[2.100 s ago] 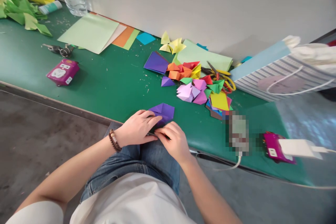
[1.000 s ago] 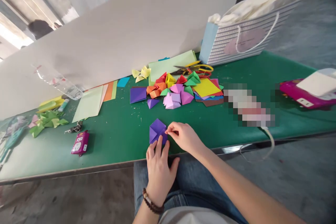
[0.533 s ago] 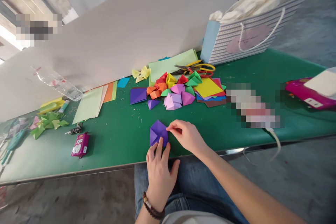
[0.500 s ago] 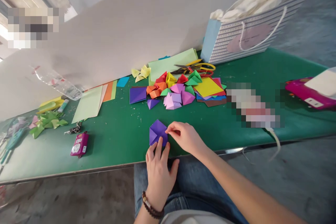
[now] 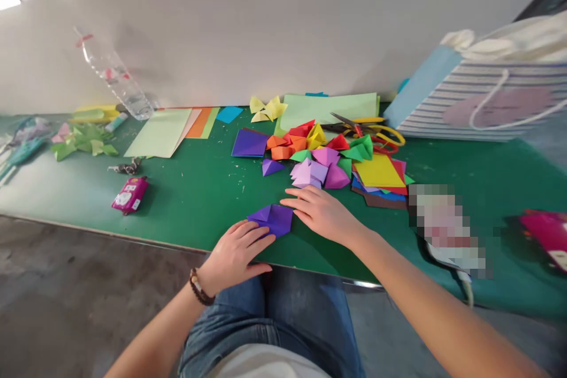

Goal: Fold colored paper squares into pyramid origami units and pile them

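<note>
The folded purple paper (image 5: 279, 221) is touched by the spread left hand (image 5: 237, 251); near its edge, the right hand (image 5: 326, 212) is loosely opened, nothing grasped.

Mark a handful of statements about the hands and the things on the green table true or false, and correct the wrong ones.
1. The left hand lies on the folded purple paper. True.
2. The left wrist is bare. False: it wears a beaded bracelet.
3. The right hand is holding scissors. False: it holds none; its fingertips are by the right edge of the folded purple paper.
4. A yellow sheet tops the stack of coloured paper. True.
5. The clear bottle is in the picture's right half. False: it is in the left half.
6. The striped bag has a white cord handle. True.
</note>
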Available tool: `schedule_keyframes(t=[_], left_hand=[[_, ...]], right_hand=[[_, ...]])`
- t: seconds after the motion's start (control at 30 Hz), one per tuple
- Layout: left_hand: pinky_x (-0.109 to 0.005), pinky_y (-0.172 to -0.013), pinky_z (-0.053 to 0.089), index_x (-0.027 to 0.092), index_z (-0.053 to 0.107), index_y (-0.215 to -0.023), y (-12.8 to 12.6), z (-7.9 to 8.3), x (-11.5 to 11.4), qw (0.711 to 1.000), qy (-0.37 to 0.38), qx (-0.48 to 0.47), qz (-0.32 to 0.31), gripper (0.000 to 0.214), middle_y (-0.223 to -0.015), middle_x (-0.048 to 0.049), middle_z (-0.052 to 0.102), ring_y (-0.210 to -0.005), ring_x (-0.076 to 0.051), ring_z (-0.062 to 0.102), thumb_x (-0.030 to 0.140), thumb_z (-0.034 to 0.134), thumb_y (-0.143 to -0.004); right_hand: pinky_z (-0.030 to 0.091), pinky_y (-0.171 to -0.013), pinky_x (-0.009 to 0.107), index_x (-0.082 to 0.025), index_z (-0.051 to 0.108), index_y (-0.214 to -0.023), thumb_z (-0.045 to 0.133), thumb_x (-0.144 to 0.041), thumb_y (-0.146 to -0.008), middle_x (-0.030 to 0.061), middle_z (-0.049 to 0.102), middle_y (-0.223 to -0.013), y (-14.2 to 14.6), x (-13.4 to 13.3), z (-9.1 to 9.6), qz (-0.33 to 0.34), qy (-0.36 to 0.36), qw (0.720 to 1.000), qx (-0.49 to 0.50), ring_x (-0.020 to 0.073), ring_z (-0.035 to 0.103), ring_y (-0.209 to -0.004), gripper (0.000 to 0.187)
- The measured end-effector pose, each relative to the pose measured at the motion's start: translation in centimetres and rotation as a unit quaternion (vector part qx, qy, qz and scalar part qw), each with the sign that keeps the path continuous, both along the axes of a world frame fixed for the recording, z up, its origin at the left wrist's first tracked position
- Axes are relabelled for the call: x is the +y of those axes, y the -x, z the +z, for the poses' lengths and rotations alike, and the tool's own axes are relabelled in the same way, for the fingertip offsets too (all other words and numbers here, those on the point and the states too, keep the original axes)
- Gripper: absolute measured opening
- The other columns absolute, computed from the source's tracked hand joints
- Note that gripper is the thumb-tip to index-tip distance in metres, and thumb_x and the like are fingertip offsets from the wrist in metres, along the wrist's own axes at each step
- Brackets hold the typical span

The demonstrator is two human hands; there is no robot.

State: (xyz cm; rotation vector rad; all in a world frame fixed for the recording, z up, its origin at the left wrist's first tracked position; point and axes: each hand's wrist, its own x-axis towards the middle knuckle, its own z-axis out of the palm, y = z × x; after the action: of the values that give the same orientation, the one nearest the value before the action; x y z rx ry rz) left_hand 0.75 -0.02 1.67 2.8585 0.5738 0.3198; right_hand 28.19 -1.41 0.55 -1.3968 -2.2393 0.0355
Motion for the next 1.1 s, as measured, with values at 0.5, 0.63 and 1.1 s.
schedule_keyframes(t=[0.5,0.63,1.1], left_hand=[[-0.051,-0.109,0.037,0.018,0.054,-0.131,-0.3,-0.3,-0.7,0.997,-0.027,0.003,0.078,0.073,-0.140,-0.0115,0.053,-0.125,-0.031,0.050,0.072,0.049,-0.081],[-0.054,-0.114,0.028,0.020,0.057,-0.126,-0.1,-0.6,0.2,0.998,-0.011,-0.010,0.064,0.064,-0.142,-0.0108,0.051,-0.134,-0.031,0.043,0.067,0.051,-0.083],[-0.049,-0.114,0.033,0.012,0.055,-0.126,0.3,-1.3,0.6,0.996,0.023,-0.061,0.055,0.072,-0.135,-0.0184,0.054,-0.133,-0.031,0.044,0.067,0.056,-0.080]], right_hand=[[0.051,-0.088,0.043,-0.028,0.064,-0.112,0.053,-0.013,-0.089,0.0046,0.069,-0.106,0.5,-2.3,-1.1,0.074,0.013,0.992,0.099,0.0215,0.062,-0.100,0.030],[0.050,-0.094,0.047,-0.030,0.063,-0.116,0.053,-0.016,-0.089,0.0062,0.066,-0.117,-0.9,-1.5,-1.3,0.034,0.003,0.996,0.078,0.0238,0.060,-0.107,0.032],[0.056,-0.084,0.038,-0.035,0.064,-0.120,0.062,-0.022,-0.089,0.0040,0.067,-0.123,0.3,-2.5,-1.3,0.127,-0.050,0.988,-0.066,0.0208,0.066,-0.098,0.034]])
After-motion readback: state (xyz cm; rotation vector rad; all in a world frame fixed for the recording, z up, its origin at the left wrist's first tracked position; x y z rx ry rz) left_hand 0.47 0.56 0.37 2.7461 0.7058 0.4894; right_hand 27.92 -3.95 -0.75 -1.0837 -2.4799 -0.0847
